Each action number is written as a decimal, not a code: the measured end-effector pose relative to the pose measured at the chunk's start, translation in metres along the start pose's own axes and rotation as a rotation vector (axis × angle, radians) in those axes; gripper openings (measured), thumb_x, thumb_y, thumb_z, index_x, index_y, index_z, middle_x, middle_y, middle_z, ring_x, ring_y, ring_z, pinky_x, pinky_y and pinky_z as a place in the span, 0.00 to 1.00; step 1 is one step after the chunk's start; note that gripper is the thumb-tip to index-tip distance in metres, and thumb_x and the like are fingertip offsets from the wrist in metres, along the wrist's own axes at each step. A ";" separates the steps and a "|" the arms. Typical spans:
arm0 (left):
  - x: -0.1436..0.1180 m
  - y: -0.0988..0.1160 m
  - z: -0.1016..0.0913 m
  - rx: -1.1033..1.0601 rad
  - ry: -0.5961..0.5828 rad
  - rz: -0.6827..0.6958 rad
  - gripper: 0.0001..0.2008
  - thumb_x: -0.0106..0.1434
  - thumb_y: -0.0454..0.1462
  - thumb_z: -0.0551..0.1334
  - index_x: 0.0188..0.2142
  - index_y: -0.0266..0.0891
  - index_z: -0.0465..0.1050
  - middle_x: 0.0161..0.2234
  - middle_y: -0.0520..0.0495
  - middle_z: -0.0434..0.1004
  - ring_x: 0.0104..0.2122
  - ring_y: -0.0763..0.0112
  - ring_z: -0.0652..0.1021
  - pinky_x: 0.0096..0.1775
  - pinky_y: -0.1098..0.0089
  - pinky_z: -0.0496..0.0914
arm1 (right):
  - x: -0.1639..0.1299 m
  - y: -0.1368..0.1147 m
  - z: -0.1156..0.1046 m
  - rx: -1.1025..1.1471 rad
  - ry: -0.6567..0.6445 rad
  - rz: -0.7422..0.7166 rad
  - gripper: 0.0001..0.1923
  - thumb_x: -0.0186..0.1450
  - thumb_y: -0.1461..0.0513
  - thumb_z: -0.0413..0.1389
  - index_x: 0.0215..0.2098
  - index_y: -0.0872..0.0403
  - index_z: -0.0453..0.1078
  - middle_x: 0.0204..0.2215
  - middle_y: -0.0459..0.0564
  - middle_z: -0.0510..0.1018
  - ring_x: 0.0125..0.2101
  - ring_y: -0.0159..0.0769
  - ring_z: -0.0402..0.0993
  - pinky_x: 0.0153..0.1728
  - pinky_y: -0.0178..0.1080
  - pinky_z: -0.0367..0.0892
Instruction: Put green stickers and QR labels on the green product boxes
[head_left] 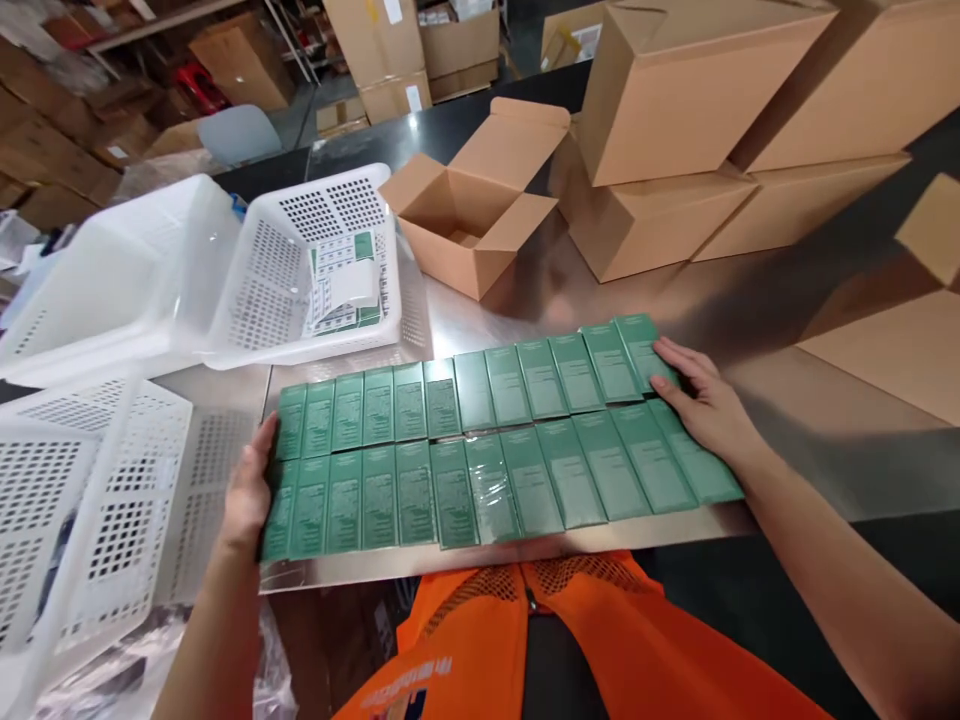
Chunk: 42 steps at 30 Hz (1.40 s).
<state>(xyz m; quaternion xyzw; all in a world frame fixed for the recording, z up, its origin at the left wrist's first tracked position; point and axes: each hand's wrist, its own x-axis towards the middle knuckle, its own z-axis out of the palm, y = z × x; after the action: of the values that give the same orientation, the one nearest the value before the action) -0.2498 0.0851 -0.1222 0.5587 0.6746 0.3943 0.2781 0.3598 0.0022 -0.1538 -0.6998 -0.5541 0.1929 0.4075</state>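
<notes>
Our orange vest point(570, 640) sits nearest; beyond it, two rows of green boxes point(480, 440) lie on the metal table point(810, 400). Our left hand point(251, 490) and right hand point(701, 400) press open-palmed against the ends, squeezing the rows tight. White baskets point(187, 270) stand far left.

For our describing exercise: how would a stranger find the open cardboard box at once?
Start at the shiny metal table, where two rows of flat green boxes lie between the left hand and right hand. Behind them sits the small brown open cardboard box. Its flaps stand open; the neighbouring cartons are closed.
</notes>
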 end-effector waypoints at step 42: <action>-0.144 0.142 0.166 0.750 -0.561 0.965 0.57 0.54 0.68 0.58 0.71 0.34 0.48 0.72 0.29 0.43 0.70 0.35 0.39 0.64 0.32 0.39 | 0.003 -0.026 -0.003 -0.443 -0.333 -0.323 0.35 0.68 0.42 0.50 0.68 0.48 0.60 0.70 0.54 0.57 0.70 0.67 0.38 0.63 0.70 0.52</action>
<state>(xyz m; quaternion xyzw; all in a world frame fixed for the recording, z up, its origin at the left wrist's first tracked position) -0.0061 -0.0093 -0.1006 0.9376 0.3428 0.0532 0.0226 0.3471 0.0049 -0.1314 -0.6333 -0.7455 0.1123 0.1746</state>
